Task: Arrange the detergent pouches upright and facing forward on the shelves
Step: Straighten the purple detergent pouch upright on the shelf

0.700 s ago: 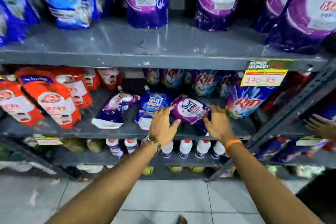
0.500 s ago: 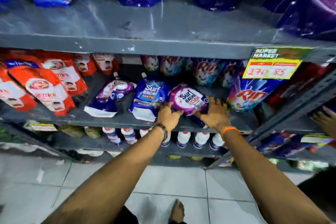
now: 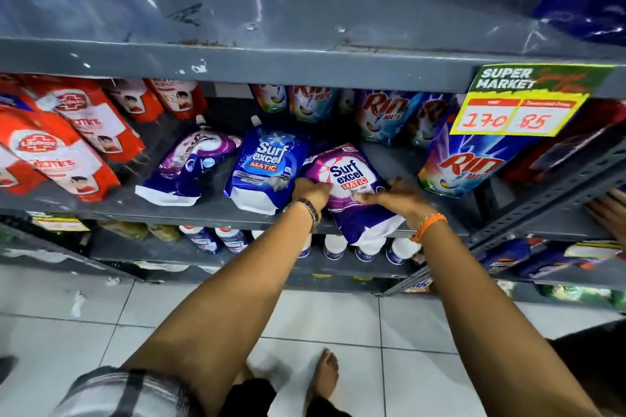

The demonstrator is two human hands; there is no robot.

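A purple Surf Excel Matic pouch (image 3: pixel 345 176) lies tilted on the middle shelf (image 3: pixel 111 205), its white bottom hanging over the front edge. My left hand (image 3: pixel 310 191) grips its left side and my right hand (image 3: pixel 398 201) grips its right side. Left of it a blue Surf Excel Matic pouch (image 3: pixel 266 166) leans back, label forward. Further left a second purple pouch (image 3: pixel 189 166) lies slumped and twisted. A Rin Matic pouch (image 3: pixel 464 166) stands at the right, and more Rin pouches (image 3: pixel 379 118) stand behind.
Red Lifebuoy pouches (image 3: pixel 64 145) fill the shelf's left end. A yellow price tag (image 3: pixel 518 105) hangs from the upper shelf (image 3: pixel 305 61), where dark blue pouches stand. White-capped bottles (image 3: pixel 333 245) line the lower shelf. Another person's hand (image 3: pixel 609 217) rests at the right edge.
The view has dropped and moved closer. Both hands slid down to the pouch's lower half, and its bottom has come forward over the shelf edge.
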